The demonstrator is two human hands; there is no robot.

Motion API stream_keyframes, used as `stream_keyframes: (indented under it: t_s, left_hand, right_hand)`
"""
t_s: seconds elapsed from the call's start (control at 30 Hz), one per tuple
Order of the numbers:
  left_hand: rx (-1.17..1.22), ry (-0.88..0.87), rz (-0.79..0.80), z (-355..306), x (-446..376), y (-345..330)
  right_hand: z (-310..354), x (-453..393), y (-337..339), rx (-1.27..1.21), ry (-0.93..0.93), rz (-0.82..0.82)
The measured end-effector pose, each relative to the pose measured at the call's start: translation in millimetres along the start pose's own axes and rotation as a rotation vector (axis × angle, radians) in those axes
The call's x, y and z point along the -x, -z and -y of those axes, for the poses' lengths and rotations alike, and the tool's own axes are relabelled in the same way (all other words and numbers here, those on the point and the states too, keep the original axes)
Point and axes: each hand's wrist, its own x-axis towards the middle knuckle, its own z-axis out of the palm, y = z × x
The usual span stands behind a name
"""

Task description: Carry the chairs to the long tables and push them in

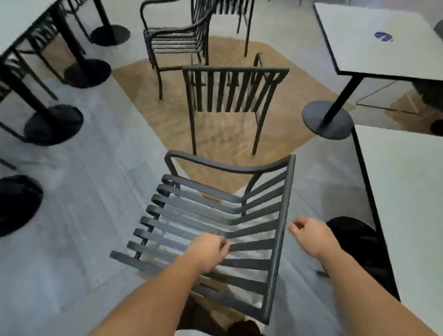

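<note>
The left grip [209, 251] curls round a slat of the black chair [210, 220]; the right grip [313, 236] hangs loosely curled just beside its backrest, holding nothing.

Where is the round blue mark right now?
In the head view, the round blue mark sits at upper right on the white square pedestal table, beyond the nearer white table.

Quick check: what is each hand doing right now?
Left hand: grip closed on a slat of the nearest chair.
Right hand: loosely curled, holding nothing, beside the backrest.
</note>
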Motion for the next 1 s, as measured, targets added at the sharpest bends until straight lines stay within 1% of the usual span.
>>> stream_keyframes:
  t_s: [0.13,0.27,0.43,0.57,0.7,0.87,0.93,1.0]
  left_hand:
    - [0.074,0.08,-0.048,-14,16,-23]
    - [0.139,0.128,-0.093,-10,26,-31]
    - [0.199,0.131,-0.147,10,31,-33]
    - [0.207,0.183,-0.163,30,31,-32]
    - [0.219,0.269,-0.175,35,33,-39]
    - [0.281,0.385,-0.233,15,19,-46]
    - [0.311,0.435,-0.265,-3,11,-53]
    - [0.348,0.492,-0.304,-28,2,-62]
  right_hand:
    - [-10,-19,12,0.074,0.097,0.046]
    - [-1,-31,13,0.082,0.15,0.063]
    - [17,-40,7,0.049,0.179,0.028]
    - [30,-50,2,0.087,0.225,-0.008]
    - [32,-71,4,0.151,0.278,0.007]
    - [24,-122,19,0.226,0.393,0.019]
    - [18,-143,23,0.312,0.472,0.044]
    - [13,-162,28,0.423,0.587,0.109]
